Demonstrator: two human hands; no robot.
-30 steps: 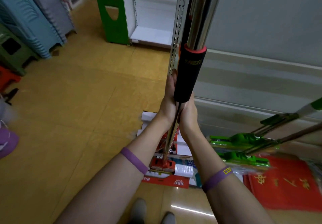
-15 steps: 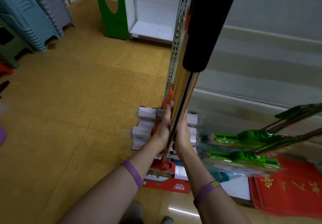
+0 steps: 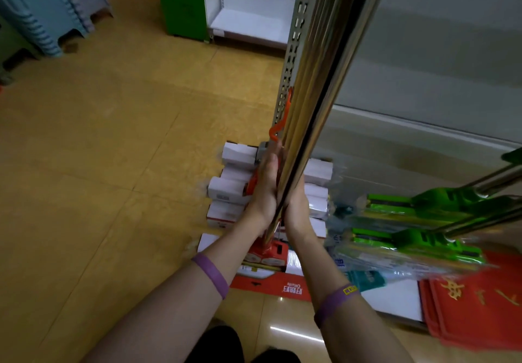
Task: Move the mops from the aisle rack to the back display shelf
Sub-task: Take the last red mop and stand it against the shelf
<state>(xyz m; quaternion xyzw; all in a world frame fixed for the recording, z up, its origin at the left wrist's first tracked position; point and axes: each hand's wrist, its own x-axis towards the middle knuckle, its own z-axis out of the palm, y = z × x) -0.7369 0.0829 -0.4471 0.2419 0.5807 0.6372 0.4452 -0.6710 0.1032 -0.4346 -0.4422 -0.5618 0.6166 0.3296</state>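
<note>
Mops [image 3: 319, 94], a bundle of bright steel handles with red-and-white heads [image 3: 267, 254], stand almost upright just in front of a slotted shelf post [image 3: 293, 37], held low down between two bare forearms with purple wristbands [image 3: 211, 273]. The left grip [image 3: 265, 184] lies flat against the handles with its fingers straight, pressing them toward the post. The right grip [image 3: 296, 204] is against the other side; its fingers are hidden behind the steel, so I cannot tell whether they curl round. The heads sit at the foot of the post among white boxed packs [image 3: 234, 153]. To the right of the post, green mops [image 3: 423, 221] lean against the pale shelving with red mats [image 3: 474, 306] nearer than them. Beyond the post are a white shelf unit [image 3: 245, 23] with a green end panel [image 3: 183, 1] and, far left of it, stacked plastic stools [image 3: 42, 9]. This looks like the bundle being stood at the shelf or lifted from it; which one cannot be told. Either way, the next move calls for keeping the handles squeezed together so none slides loose, with the heads kept clear of the packs.
</note>
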